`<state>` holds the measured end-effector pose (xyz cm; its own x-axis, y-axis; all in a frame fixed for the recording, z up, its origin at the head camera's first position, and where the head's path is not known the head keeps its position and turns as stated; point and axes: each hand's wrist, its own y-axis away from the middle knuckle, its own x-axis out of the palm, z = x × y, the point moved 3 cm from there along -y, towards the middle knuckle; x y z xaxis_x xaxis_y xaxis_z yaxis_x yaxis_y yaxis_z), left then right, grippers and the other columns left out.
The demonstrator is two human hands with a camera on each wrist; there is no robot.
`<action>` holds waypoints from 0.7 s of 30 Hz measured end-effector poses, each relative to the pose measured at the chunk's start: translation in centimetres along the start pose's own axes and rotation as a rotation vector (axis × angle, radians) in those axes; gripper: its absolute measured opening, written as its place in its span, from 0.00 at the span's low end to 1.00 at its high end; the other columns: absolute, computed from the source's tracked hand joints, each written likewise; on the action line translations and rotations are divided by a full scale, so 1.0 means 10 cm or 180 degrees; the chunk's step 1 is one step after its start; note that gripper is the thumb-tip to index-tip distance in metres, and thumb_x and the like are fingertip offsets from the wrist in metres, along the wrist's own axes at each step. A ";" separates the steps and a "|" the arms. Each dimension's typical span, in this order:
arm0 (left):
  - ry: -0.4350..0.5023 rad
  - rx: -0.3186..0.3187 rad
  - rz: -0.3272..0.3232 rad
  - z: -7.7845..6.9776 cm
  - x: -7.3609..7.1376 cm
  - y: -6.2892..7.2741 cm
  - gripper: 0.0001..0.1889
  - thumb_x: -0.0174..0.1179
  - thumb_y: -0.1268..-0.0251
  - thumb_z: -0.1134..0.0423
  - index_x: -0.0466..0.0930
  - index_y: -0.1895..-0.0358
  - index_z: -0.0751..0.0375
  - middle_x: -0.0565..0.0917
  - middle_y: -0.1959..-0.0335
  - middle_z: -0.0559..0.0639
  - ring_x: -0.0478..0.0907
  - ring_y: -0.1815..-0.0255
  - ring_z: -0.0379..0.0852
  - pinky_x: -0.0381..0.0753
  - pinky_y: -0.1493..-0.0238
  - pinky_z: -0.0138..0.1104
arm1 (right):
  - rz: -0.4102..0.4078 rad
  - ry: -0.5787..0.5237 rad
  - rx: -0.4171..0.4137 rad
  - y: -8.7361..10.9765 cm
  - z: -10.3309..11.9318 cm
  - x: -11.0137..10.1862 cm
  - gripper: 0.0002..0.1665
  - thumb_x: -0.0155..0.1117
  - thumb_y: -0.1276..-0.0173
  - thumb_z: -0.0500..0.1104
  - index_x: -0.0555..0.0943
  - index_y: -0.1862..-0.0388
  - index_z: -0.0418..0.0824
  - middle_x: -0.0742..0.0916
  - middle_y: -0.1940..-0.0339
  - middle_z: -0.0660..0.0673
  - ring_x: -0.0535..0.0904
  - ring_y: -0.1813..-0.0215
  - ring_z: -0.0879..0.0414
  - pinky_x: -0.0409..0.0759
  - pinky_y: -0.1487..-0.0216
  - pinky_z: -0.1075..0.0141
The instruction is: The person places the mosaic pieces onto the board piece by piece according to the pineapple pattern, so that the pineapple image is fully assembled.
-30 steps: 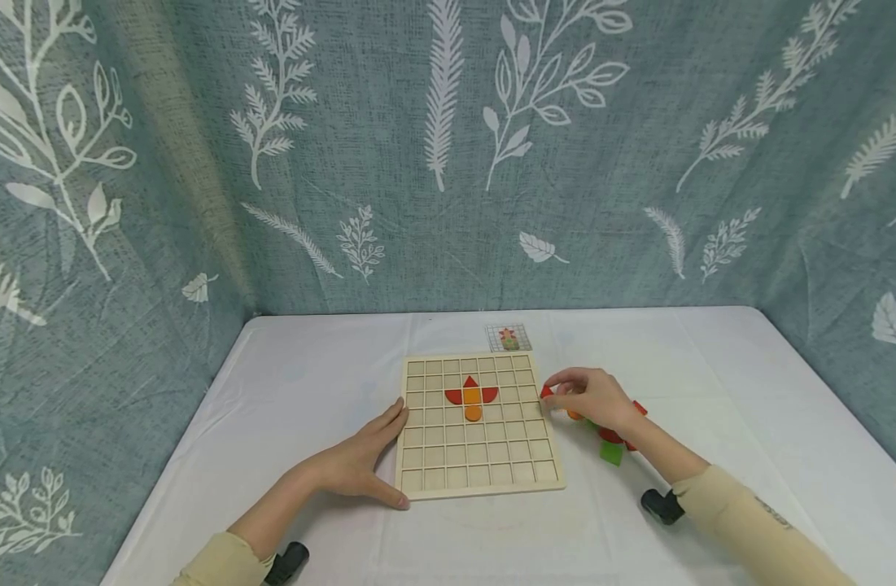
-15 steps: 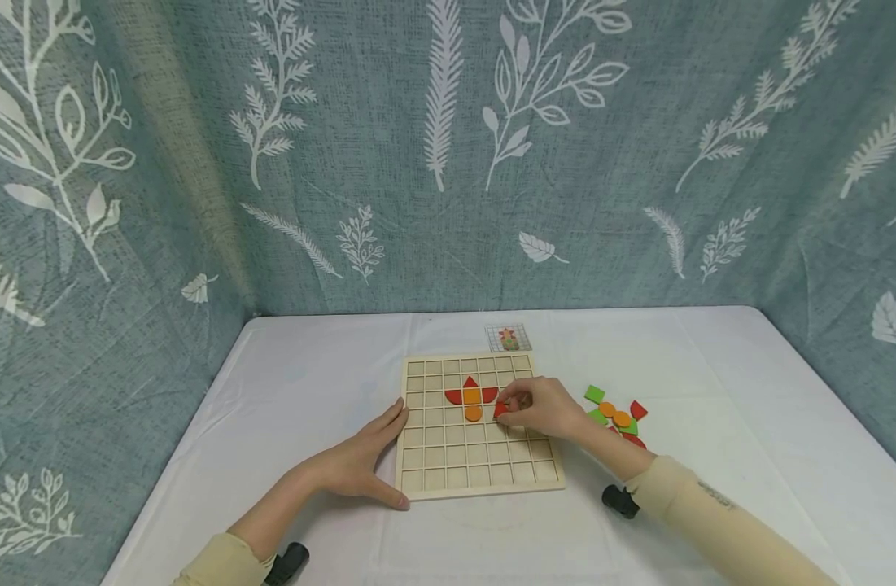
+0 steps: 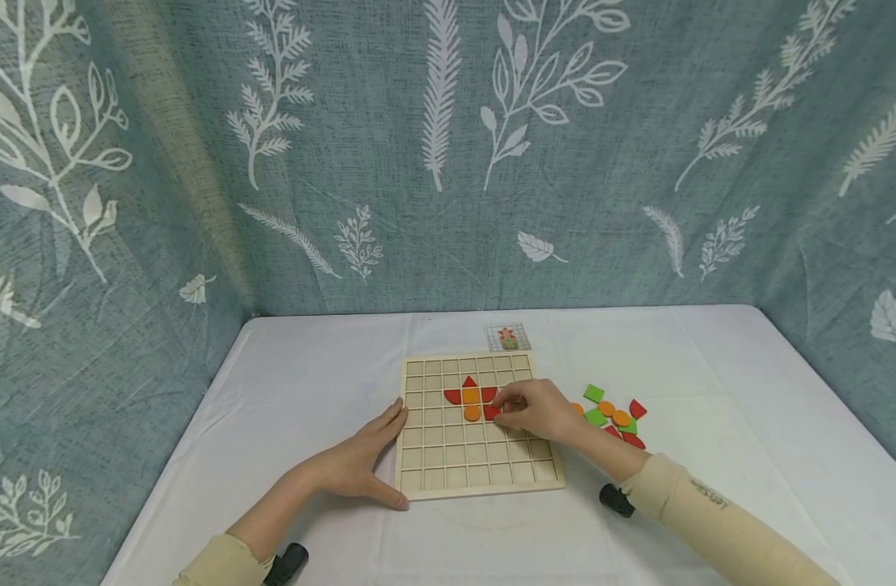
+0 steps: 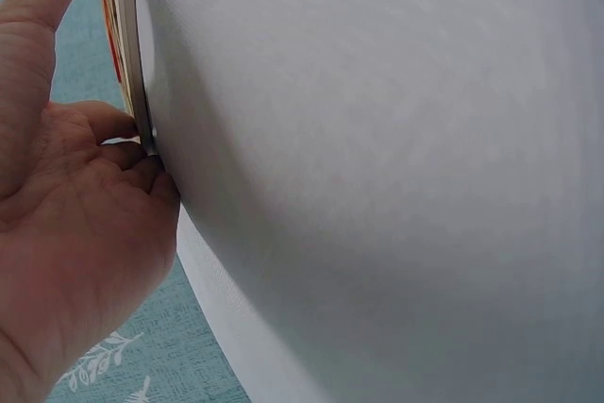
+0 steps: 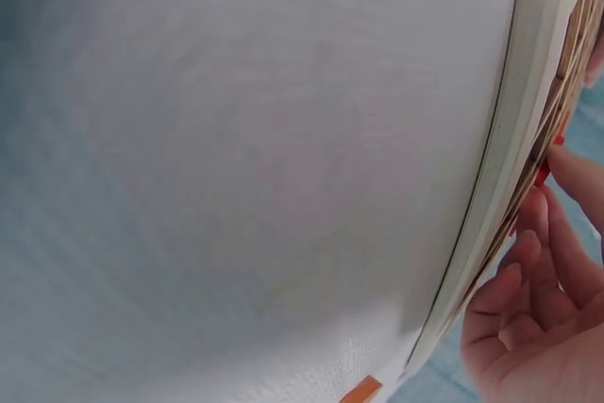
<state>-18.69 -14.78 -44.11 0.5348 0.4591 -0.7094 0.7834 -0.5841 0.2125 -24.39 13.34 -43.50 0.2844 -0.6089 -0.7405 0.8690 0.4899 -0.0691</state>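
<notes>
A square wooden grid board (image 3: 445, 458) lies on the table. On it are a red triangle (image 3: 469, 382), an orange square (image 3: 471, 395), an orange disc (image 3: 473, 413) and two red curved tiles, one either side of the square. My right hand (image 3: 541, 408) pinches another red tile (image 3: 491, 413) between thumb and fingertips, down at the cell right of the disc. In the right wrist view that red tile (image 5: 542, 175) shows at the fingertips, partly hidden. My left hand (image 3: 360, 462) rests spread along the board's left edge, thumb at the near corner and fingertips against the side.
A small pattern card (image 3: 508, 337) lies behind the board. To its right is a loose pile with green squares (image 3: 593, 394), orange discs (image 3: 621, 418) and red tiles (image 3: 638, 408), partly behind the right forearm. A blue-green leaf-print curtain (image 3: 389, 163) hangs around the white table (image 3: 316, 358).
My right hand has moved left from beside the pile onto the board with the red tile, and lowered it at a cell near the orange disc. The left hand has stayed put.
</notes>
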 end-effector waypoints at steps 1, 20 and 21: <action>-0.0003 -0.0013 0.0003 0.00 0.00 0.00 0.67 0.77 0.58 0.43 0.40 0.23 0.72 0.36 0.22 0.65 0.36 0.22 0.64 0.49 0.28 0.56 | -0.0010 0.0016 0.0001 0.00 0.00 0.00 0.06 0.72 0.39 0.40 0.86 0.63 0.42 0.80 0.76 0.56 0.71 0.73 0.62 0.70 0.71 0.70; -0.0034 -0.0012 0.0010 0.02 0.01 -0.02 0.68 0.77 0.59 0.42 0.40 0.23 0.71 0.36 0.22 0.65 0.36 0.22 0.64 0.48 0.28 0.56 | -0.0189 -0.0078 -0.0004 0.11 -0.13 -0.16 0.10 0.64 0.31 0.41 0.88 0.55 0.41 0.88 0.60 0.47 0.74 0.72 0.60 0.72 0.75 0.69; -0.0036 -0.0010 0.0008 0.02 0.01 -0.02 0.68 0.77 0.59 0.42 0.40 0.23 0.72 0.36 0.22 0.65 0.36 0.22 0.64 0.48 0.28 0.56 | -0.0226 -0.0105 0.0054 0.14 -0.16 -0.20 0.11 0.64 0.31 0.41 0.88 0.54 0.41 0.88 0.59 0.47 0.74 0.72 0.61 0.73 0.76 0.69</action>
<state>-18.85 -14.71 -44.38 0.5331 0.4501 -0.7164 0.7830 -0.5832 0.2162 -24.42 16.23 -43.23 0.2346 -0.6621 -0.7117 0.8942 0.4342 -0.1091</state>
